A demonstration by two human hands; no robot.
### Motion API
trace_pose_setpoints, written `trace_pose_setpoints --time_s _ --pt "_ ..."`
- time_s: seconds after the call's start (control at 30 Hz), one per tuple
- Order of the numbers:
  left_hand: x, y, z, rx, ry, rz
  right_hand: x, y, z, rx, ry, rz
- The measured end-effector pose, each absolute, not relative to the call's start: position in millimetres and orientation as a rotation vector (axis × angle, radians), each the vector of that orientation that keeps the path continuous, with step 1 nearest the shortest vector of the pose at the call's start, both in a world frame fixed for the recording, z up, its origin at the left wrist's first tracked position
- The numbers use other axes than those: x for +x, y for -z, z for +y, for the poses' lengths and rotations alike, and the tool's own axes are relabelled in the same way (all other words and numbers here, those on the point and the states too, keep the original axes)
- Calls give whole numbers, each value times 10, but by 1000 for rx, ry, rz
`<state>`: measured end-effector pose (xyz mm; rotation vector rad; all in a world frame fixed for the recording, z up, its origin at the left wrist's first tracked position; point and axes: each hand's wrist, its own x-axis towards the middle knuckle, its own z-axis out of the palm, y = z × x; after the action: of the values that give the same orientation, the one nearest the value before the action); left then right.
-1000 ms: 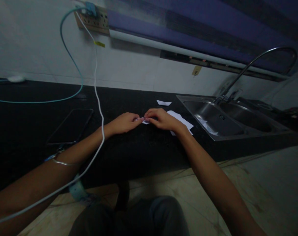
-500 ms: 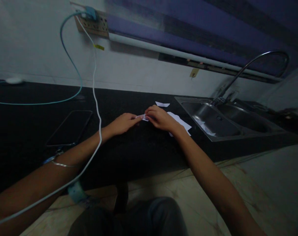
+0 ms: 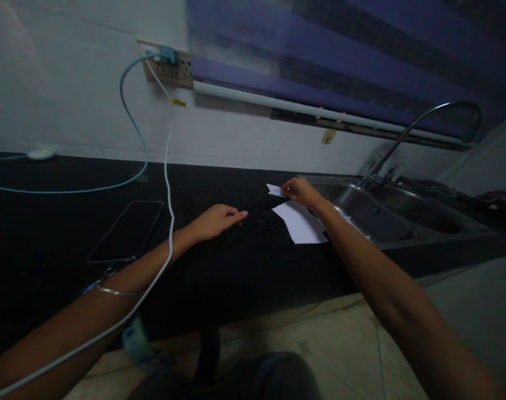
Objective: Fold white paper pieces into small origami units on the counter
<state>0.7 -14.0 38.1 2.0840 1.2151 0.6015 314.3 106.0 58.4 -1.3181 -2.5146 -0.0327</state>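
My left hand (image 3: 218, 221) rests on the black countertop (image 3: 236, 266), thumb stretched out and the other fingers loosely curled, with nothing in it. Farther right, my right hand (image 3: 303, 193) pinches a small piece of white paper (image 3: 274, 190) close to the countertop at the back. I cannot tell whether that is one folded piece or two lying together. Just below my right hand lies a larger white sheet of paper (image 3: 298, 225), partly covered by my right forearm.
A steel double sink (image 3: 397, 240) with a tall curved faucet (image 3: 423, 114) is at the right. A phone (image 3: 128, 230) lies at the left. One white cable (image 3: 169, 194) hangs across my left forearm from the wall socket panel (image 3: 182, 69); a teal cable (image 3: 90, 190) runs left.
My right hand has moved right and away from my left hand, to the small paper at the back. My left hand has let go of the small paper. The view has tilted slightly up.
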Motion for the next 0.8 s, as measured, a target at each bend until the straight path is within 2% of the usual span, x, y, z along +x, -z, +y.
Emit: trace_pose_setpoints --time_s 0.33,0.47,0.53,0.7,0.8 --pt "-17 -330 -101 2071 -589 1174 3208 -828 1128 -1321 78 -2519" --pt "-15 -315 -91 2073 -602 1195 3266 -939 865 -1417 -99 -2541" --pt "-14 -319 -95 2068 -592 1189 3301 -915 650 -1512 -221 -2590" --pt "-19 -338 -108 2077 -571 1162 3294 -671 14 -1779 -268 -2605" --pt "-26 -344 -110 2094 -573 1152 3224 -551 -322 -1732 -80 -2608"
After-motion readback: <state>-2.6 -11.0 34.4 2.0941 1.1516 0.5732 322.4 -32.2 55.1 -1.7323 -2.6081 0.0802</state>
